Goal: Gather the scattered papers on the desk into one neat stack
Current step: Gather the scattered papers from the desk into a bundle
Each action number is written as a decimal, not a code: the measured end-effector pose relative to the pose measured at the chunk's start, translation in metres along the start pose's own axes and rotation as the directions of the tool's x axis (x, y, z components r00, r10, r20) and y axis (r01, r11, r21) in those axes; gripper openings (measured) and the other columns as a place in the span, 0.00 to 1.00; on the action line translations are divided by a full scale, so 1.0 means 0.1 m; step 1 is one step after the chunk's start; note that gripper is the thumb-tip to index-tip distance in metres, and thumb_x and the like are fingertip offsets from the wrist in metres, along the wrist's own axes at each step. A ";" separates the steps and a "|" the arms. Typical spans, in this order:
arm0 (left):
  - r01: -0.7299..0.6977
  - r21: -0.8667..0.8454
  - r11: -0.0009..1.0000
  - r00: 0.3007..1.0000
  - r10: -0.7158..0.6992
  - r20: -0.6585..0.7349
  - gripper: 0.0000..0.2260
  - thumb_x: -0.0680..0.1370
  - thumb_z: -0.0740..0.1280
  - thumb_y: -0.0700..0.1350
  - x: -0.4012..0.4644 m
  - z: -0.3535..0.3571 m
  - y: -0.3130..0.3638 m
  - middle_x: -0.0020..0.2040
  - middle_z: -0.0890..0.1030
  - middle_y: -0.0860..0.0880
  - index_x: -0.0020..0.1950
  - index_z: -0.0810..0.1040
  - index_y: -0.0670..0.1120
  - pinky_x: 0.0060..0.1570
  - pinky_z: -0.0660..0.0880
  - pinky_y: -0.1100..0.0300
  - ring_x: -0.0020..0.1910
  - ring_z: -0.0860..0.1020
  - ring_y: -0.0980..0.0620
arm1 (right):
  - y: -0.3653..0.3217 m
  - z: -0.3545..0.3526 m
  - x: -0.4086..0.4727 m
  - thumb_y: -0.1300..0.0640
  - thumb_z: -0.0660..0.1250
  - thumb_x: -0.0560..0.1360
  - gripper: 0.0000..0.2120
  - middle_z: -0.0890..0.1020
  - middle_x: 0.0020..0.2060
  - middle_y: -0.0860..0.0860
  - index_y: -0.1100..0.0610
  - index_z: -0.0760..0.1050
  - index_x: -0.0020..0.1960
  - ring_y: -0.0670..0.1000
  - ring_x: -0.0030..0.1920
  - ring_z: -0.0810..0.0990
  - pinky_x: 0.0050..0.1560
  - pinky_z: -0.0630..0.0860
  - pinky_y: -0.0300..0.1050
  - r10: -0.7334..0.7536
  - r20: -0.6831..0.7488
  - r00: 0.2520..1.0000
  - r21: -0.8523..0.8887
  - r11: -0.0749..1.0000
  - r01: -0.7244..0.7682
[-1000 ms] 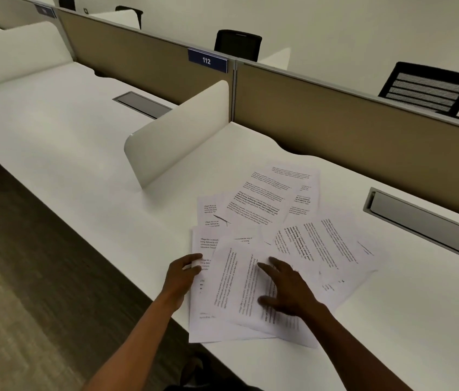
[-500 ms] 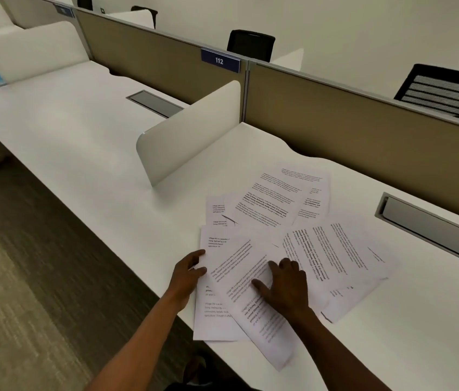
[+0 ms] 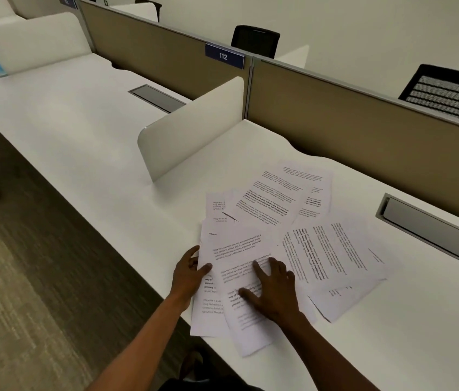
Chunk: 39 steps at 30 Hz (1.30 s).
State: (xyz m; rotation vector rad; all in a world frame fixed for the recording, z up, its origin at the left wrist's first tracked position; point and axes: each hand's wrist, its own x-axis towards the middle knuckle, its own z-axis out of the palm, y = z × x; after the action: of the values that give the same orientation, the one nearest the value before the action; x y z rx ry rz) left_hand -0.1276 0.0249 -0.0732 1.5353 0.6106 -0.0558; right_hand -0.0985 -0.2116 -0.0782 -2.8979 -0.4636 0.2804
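Thin white printed paper sheets fan across the smooth white bench, centre to lower right. Left hand pinches the near sheet's edge; right hand presses flat, fingers spread. Light, floppy, slippery, I'd say: gather by the edges.

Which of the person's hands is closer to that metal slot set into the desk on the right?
The right hand. It presses flat on the papers, nearer the metal slot; the left hand grips the pile's far edge.
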 end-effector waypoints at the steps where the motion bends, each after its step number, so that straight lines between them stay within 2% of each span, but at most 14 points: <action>1: -0.008 0.016 1.000 1.000 0.008 0.001 0.28 0.74 0.75 0.42 -0.01 0.00 -0.01 0.64 0.80 0.47 0.72 0.70 0.52 0.54 0.82 0.46 0.57 0.81 0.47 | -0.05 0.00 0.02 0.21 0.48 0.68 0.46 0.61 0.75 0.59 0.47 0.58 0.78 0.61 0.74 0.58 0.72 0.58 0.62 0.012 -0.007 1.000 -0.002 1.000 -0.012; 5: -0.047 0.109 0.993 0.998 0.051 -0.039 0.31 0.72 0.76 0.42 0.03 0.02 -0.05 0.63 0.79 0.47 0.72 0.70 0.53 0.57 0.80 0.47 0.58 0.80 0.46 | -0.28 0.00 0.09 0.22 0.49 0.68 0.47 0.66 0.70 0.58 0.52 0.61 0.76 0.60 0.67 0.65 0.65 0.65 0.58 0.002 -0.023 1.000 -0.012 1.000 -0.002; 8: -0.052 0.108 0.993 0.995 0.061 -0.081 0.29 0.73 0.74 0.37 0.05 0.07 -0.04 0.64 0.79 0.45 0.71 0.71 0.54 0.53 0.80 0.52 0.58 0.79 0.46 | -0.32 -0.03 0.11 0.24 0.51 0.70 0.44 0.70 0.66 0.55 0.51 0.64 0.75 0.56 0.65 0.68 0.63 0.67 0.53 -0.016 -0.034 0.999 0.086 0.996 0.019; 10: -0.047 0.069 0.996 0.993 0.055 -0.109 0.27 0.75 0.71 0.36 0.03 0.08 0.01 0.63 0.79 0.45 0.70 0.71 0.57 0.50 0.80 0.55 0.60 0.79 0.45 | -0.24 -0.10 0.09 0.26 0.55 0.72 0.40 0.70 0.66 0.53 0.50 0.66 0.75 0.54 0.66 0.68 0.64 0.67 0.51 0.066 -0.073 0.995 0.222 0.974 -0.048; 15: -0.122 0.080 0.989 0.984 0.132 -0.122 0.26 0.78 0.67 0.37 -0.13 0.07 0.26 0.65 0.77 0.49 0.72 0.70 0.58 0.59 0.78 0.45 0.62 0.77 0.47 | 0.16 -0.28 0.00 0.37 0.68 0.73 0.32 0.73 0.67 0.52 0.51 0.71 0.71 0.52 0.67 0.72 0.67 0.71 0.50 0.377 -0.166 0.911 0.556 0.799 -0.229; 18: -0.216 0.034 0.976 0.976 0.217 -0.002 0.21 0.79 0.66 0.37 -0.26 0.09 0.51 0.61 0.81 0.56 0.67 0.75 0.59 0.50 0.83 0.48 0.52 0.84 0.49 | 0.34 -0.38 -0.07 0.40 0.74 0.69 0.34 0.76 0.64 0.48 0.49 0.71 0.71 0.49 0.61 0.77 0.62 0.76 0.47 0.417 -0.050 0.908 0.742 0.624 -0.245; 20: -0.254 0.011 0.967 0.964 0.252 0.087 0.19 0.79 0.67 0.39 -0.30 0.12 0.69 0.59 0.83 0.55 0.65 0.76 0.58 0.44 0.84 0.47 0.48 0.86 0.46 | 0.39 -0.46 -0.10 0.38 0.76 0.67 0.35 0.79 0.61 0.45 0.46 0.70 0.70 0.47 0.59 0.79 0.59 0.77 0.45 0.348 0.090 0.933 0.860 0.445 -0.249; 23: -0.247 -0.098 0.964 0.950 0.261 0.172 0.18 0.79 0.68 0.38 -0.23 0.22 0.88 0.60 0.84 0.52 0.66 0.77 0.54 0.43 0.84 0.44 0.48 0.86 0.42 | 0.41 -0.54 -0.12 0.42 0.76 0.69 0.30 0.82 0.61 0.47 0.47 0.73 0.67 0.49 0.60 0.82 0.62 0.78 0.51 0.183 0.170 0.968 0.959 0.196 -0.205; 25: -0.206 -0.128 0.970 0.954 0.228 0.193 0.18 0.79 0.67 0.36 -0.13 0.34 0.95 0.60 0.83 0.50 0.67 0.77 0.50 0.46 0.83 0.42 0.50 0.85 0.41 | 0.43 -0.54 -0.11 0.51 0.77 0.71 0.27 0.83 0.60 0.51 0.53 0.74 0.67 0.53 0.59 0.82 0.62 0.78 0.56 0.189 0.172 0.967 0.978 0.082 -0.190; 29: -0.176 0.086 0.981 0.966 0.155 0.209 0.16 0.78 0.69 0.42 0.15 0.65 1.00 0.60 0.82 0.46 0.66 0.78 0.49 0.55 0.81 0.44 0.55 0.83 0.45 | 0.50 -0.52 -0.09 0.60 0.74 0.73 0.23 0.83 0.58 0.53 0.53 0.74 0.66 0.55 0.55 0.83 0.55 0.82 0.56 0.366 0.122 0.923 0.982 0.091 -0.165; 31: -0.178 0.220 0.959 0.970 0.134 0.202 0.15 0.78 0.70 0.48 0.28 0.79 1.03 0.58 0.82 0.47 0.64 0.79 0.49 0.60 0.79 0.46 0.57 0.81 0.47 | 0.58 -0.52 -0.06 0.62 0.73 0.74 0.23 0.82 0.58 0.54 0.54 0.72 0.67 0.56 0.55 0.82 0.53 0.82 0.55 0.439 0.127 0.890 0.989 0.012 -0.147; 33: -0.169 0.294 0.941 0.982 0.135 0.133 0.14 0.78 0.70 0.49 0.43 0.91 1.09 0.58 0.82 0.46 0.63 0.80 0.47 0.62 0.77 0.49 0.57 0.80 0.46 | 0.70 -0.53 -0.03 0.65 0.73 0.73 0.25 0.81 0.59 0.57 0.56 0.71 0.68 0.60 0.57 0.80 0.56 0.80 0.60 0.488 0.141 0.862 0.990 -0.077 -0.118; 37: -0.206 0.505 0.838 0.976 0.215 0.041 0.18 0.78 0.70 0.47 0.75 1.01 1.21 0.63 0.79 0.42 0.66 0.77 0.43 0.63 0.73 0.55 0.61 0.77 0.45 | 0.90 -0.62 0.01 0.68 0.72 0.72 0.27 0.81 0.59 0.57 0.54 0.71 0.67 0.59 0.57 0.80 0.56 0.78 0.54 0.521 0.144 0.841 0.985 -0.157 -0.072; 39: -0.188 0.606 0.773 0.979 0.198 0.051 0.23 0.79 0.68 0.49 0.91 1.03 1.25 0.69 0.73 0.41 0.72 0.71 0.44 0.68 0.68 0.54 0.68 0.72 0.44 | 0.97 -0.64 0.05 0.68 0.72 0.72 0.27 0.81 0.60 0.57 0.54 0.71 0.68 0.60 0.58 0.79 0.59 0.77 0.58 0.522 0.147 0.840 0.983 -0.168 -0.068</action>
State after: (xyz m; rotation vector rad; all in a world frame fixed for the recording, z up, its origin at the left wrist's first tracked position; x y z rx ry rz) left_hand 0.0348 -0.0328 -0.0042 2.2285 0.4593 -0.0899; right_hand -0.0520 -0.3110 -0.0384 -1.2864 0.4690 0.0935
